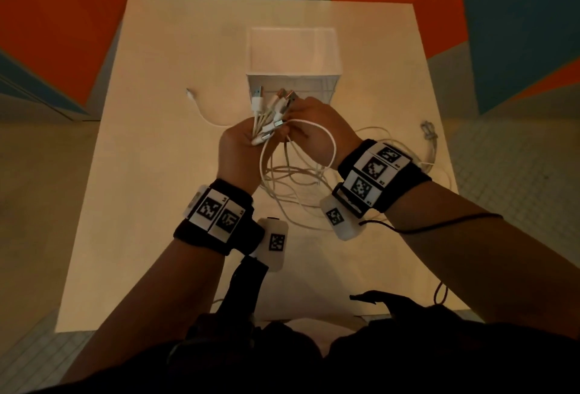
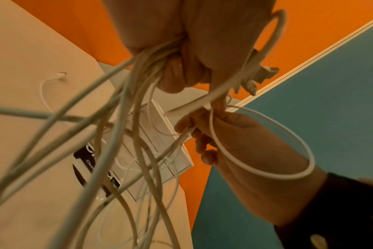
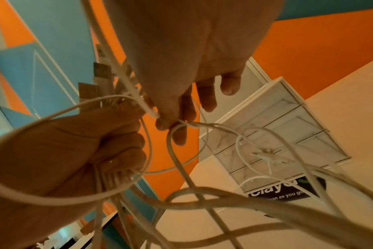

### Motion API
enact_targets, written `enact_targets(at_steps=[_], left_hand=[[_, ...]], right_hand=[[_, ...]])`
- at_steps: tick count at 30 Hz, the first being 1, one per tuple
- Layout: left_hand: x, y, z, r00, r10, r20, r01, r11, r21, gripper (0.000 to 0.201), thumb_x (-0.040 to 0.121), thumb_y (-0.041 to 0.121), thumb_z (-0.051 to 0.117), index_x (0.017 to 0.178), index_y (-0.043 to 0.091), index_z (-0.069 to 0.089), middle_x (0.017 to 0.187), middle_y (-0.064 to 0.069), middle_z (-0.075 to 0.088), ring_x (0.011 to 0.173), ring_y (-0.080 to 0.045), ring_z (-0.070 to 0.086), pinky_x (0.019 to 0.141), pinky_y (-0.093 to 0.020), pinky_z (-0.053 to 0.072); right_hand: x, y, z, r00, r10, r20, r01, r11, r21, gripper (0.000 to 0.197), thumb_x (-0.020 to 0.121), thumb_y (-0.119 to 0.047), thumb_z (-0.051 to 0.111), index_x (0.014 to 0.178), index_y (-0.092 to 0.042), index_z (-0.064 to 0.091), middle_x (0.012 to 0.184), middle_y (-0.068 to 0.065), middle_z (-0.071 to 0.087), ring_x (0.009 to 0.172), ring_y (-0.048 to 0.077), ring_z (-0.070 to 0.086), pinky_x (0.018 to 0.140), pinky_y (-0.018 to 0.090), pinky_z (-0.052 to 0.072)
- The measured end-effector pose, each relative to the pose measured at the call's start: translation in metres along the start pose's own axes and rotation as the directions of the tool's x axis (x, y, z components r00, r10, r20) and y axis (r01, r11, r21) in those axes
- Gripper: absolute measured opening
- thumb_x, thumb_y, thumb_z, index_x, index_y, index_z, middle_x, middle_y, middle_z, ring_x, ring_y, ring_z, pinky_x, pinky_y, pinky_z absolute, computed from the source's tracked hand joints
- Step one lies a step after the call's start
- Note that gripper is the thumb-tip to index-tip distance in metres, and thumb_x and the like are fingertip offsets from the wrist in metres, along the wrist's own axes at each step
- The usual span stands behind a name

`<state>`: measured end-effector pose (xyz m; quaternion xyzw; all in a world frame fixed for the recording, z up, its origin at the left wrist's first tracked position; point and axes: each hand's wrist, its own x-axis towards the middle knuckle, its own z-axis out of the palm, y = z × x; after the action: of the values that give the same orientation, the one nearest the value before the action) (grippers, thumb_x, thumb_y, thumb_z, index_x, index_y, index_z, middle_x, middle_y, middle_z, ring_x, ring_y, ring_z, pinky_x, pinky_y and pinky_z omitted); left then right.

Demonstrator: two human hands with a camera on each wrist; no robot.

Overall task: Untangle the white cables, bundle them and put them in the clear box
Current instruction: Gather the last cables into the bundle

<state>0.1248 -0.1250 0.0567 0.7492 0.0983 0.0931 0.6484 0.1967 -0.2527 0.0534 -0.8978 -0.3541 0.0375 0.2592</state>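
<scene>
A: Nearest first. Left hand (image 1: 238,145)?

B: Fisted round a bunch of white cables (image 1: 292,174), held up above the worktop (image 1: 150,174). Plug ends (image 1: 276,104) fan out past the top of the fist: a USB plug with a blue insert, several metal-tipped ones. Left wrist view: strands leave the bottom of the fist (image 2: 181,50) and hang down in loose crossing loops.

A: Right hand (image 1: 317,123)?

B: Just beside the left, touching the same bunch. Thumb and forefinger pinch one thin cable strand (image 3: 175,124) near its plug end; the other fingers (image 3: 209,97) hang loosely bent. One loop (image 1: 329,142) arcs round the right hand toward the wrist.

A: Cable condition?

B: Still tangled. Thin, white to off-white, differing thickness. Slack lies heaped on the worktop under and between the wrists, some trailing to the right edge with a pale connector (image 1: 427,131) there.

A: Any apart from the bunch?

B: One short white cable (image 1: 201,111) lies on the worktop to the left, its plug pointing away; its near end runs behind the left hand.

A: Farther on?

B: Clear box (image 1: 293,54), open-topped, standing on the worktop just beyond the hands. Whether any cable is inside, cannot tell. Right wrist view: a dark printed label (image 3: 287,192) lies next to it.
</scene>
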Motion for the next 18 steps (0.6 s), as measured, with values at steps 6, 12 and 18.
enact_targets(at_steps=[6,12,18], left_hand=[[-0.001,0.004,0.003,1.0,-0.002,-0.03,-0.001,0.994,-0.109,0.018,0.085,-0.004,0.061,0.101,0.004,0.062,0.074,0.014,0.067,0.067,0.009,0.062,0.065,-0.01,0.046],[-0.002,0.007,-0.01,0.992,-0.036,-0.121,0.015,0.985,-0.17,0.011,0.085,-0.002,0.063,0.089,0.008,0.066,0.056,0.018,0.062,0.057,0.007,0.054,0.058,-0.013,0.042],[-0.003,0.016,-0.022,0.985,0.007,-0.172,-0.042,0.979,-0.198,0.023,0.077,0.013,0.069,0.069,0.034,0.072,0.061,0.011,0.065,0.056,-0.007,0.053,0.057,-0.024,0.043]], right_hand=[[0.0,-0.002,0.006,1.0,-0.01,-0.008,0.011,0.995,0.099,0.034,0.09,-0.02,0.04,0.076,-0.004,0.067,0.081,0.017,0.064,0.075,0.027,0.057,0.067,0.033,0.044],[-0.008,0.004,0.02,0.984,0.168,0.068,-0.18,0.947,0.265,0.023,0.091,-0.011,0.055,0.076,0.002,0.067,0.072,0.012,0.061,0.072,0.025,0.056,0.067,0.028,0.038],[-0.009,0.01,0.026,0.943,0.283,0.174,-0.322,0.907,0.271,0.029,0.092,-0.008,0.05,0.118,-0.009,0.063,0.076,-0.005,0.058,0.068,0.005,0.048,0.061,0.0,0.033]])
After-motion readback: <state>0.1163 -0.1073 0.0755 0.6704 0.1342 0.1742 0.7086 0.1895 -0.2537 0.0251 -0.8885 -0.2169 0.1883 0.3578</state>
